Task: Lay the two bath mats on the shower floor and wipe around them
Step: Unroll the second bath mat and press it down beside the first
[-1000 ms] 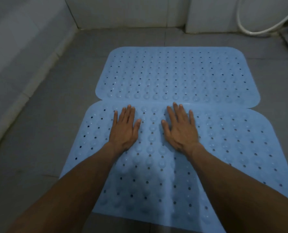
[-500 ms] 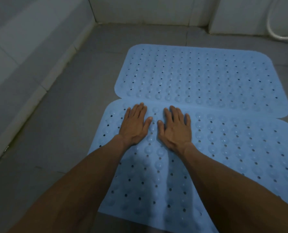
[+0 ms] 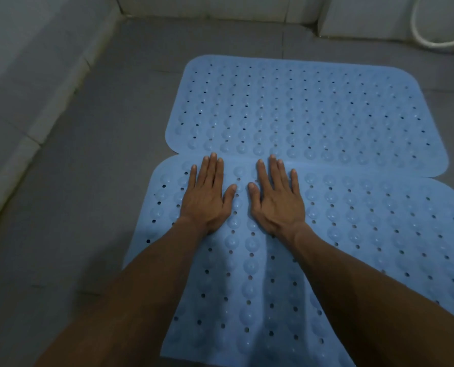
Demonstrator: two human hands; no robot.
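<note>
Two light blue bath mats with holes and round bumps lie flat on the grey shower floor [image 3: 82, 181]. The far mat [image 3: 305, 112] sits beyond the near mat [image 3: 379, 221], and their long edges meet or slightly overlap. My left hand [image 3: 206, 197] rests palm down on the near mat close to that seam, fingers spread. My right hand [image 3: 276, 200] lies flat beside it, thumbs almost touching. Neither hand holds anything. My forearms cover part of the near mat.
White tiled walls [image 3: 22, 62] rise on the left and at the back. A white shower hose [image 3: 432, 41] loops at the top right corner. Bare grey floor tile runs along the left of the mats.
My two hands have slid closer together and toward the left end of the near mat, staying flat on it. The camera view has shifted left.
</note>
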